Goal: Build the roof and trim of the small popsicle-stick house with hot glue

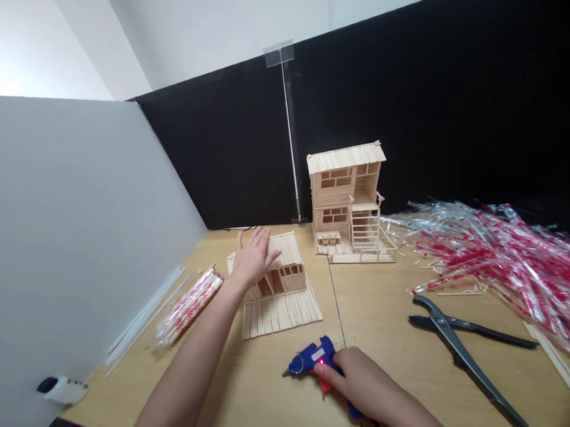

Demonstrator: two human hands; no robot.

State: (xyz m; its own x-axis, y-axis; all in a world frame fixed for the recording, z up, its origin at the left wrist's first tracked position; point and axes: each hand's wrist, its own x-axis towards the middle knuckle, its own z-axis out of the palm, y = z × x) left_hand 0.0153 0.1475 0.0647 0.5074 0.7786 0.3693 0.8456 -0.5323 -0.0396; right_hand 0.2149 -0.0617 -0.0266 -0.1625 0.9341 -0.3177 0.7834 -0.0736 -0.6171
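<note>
My left hand lies with its fingers apart on the roof of a small wooden stick house, whose stick floor extends toward me. Part of the roof is hidden under the hand. Low in the view, my right hand is wrapped round the handle of a blue glue gun, with its nozzle pointing left and a red light glowing on its body. Behind and to the right stands a taller two-storey stick house with a ladder-like stair and a fenced porch.
Wrapped sticks and white glue sticks lie at the left, near a white bottle. Large pliers and a heap of red and clear wrappers are at the right. A black panel stands behind.
</note>
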